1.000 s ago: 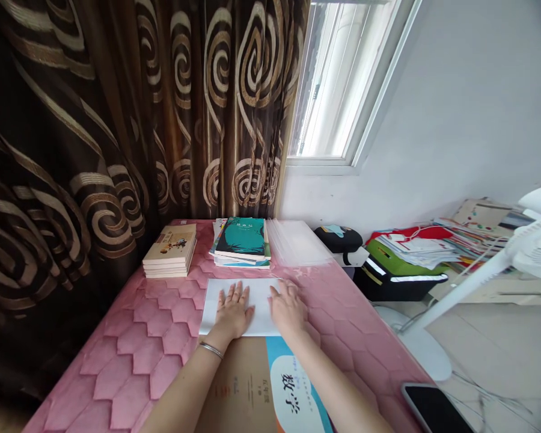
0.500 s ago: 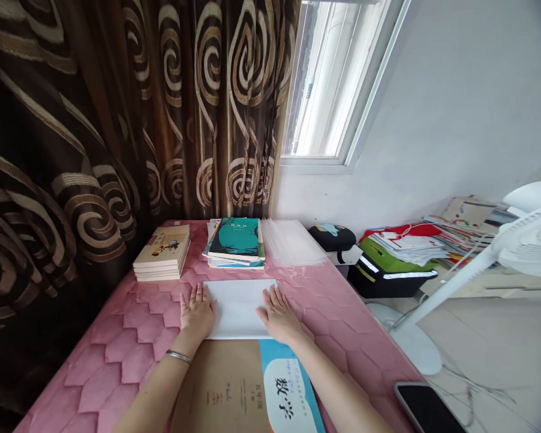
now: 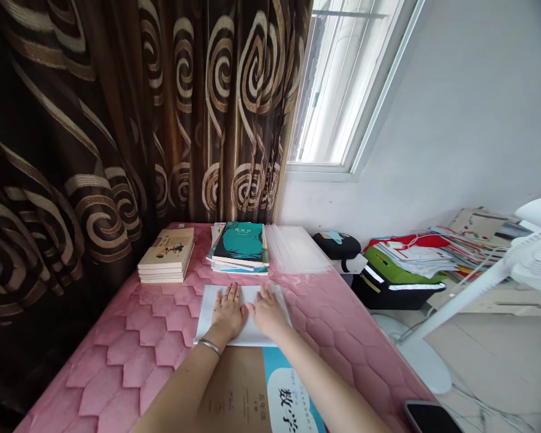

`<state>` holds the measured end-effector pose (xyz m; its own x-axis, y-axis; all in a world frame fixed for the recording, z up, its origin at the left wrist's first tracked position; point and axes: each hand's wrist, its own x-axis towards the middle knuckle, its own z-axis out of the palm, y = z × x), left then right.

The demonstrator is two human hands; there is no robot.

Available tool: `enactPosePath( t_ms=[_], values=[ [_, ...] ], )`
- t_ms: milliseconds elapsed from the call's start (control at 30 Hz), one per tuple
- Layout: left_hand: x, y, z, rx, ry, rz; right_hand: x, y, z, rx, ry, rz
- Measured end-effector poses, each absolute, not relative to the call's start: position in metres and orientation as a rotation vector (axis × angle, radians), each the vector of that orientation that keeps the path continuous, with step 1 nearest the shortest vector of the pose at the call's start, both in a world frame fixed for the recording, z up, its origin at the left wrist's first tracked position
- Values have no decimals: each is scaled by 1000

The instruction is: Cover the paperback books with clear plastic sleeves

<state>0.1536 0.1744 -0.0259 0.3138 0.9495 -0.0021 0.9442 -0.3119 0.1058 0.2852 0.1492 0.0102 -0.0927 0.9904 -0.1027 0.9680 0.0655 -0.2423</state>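
Note:
My left hand (image 3: 228,311), with a silver bangle at the wrist, lies flat with fingers stretched on a white sheet (image 3: 206,316). Beside it, also flat on the sheet, is my right hand (image 3: 267,313); the two thumbs are close together near the middle. Just below the sheet's near edge lies a textbook (image 3: 244,382) with a brown and blue cover and large Chinese characters. My forearms cover parts of the book. Whether the sheet is joined to the book I cannot tell.
On the pink quilted cover (image 3: 148,355) stand a stack of beige books (image 3: 166,252), a pile with a teal book (image 3: 241,240) on top, and clear plastic covers (image 3: 300,249). A phone (image 3: 433,417) lies at the right edge. A white fan (image 3: 469,307) stands beyond.
Both hands have moved inward from the sheet's left and right edges to its middle, staying flat. The view has shifted slightly.

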Motion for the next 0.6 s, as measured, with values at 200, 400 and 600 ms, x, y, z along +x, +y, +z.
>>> enactPosePath(
  t_ms=[200, 400, 600],
  values=[
    [152, 176, -25, 2472, 1737, 26, 246, 169, 4, -1805, -2221, 698],
    [135, 170, -14, 2382, 1880, 81, 302, 163, -8, -2100, -2179, 446],
    [101, 164, -8, 2169, 2304, 65, 341, 156, -14, -2190, -2184, 358]
  ],
)
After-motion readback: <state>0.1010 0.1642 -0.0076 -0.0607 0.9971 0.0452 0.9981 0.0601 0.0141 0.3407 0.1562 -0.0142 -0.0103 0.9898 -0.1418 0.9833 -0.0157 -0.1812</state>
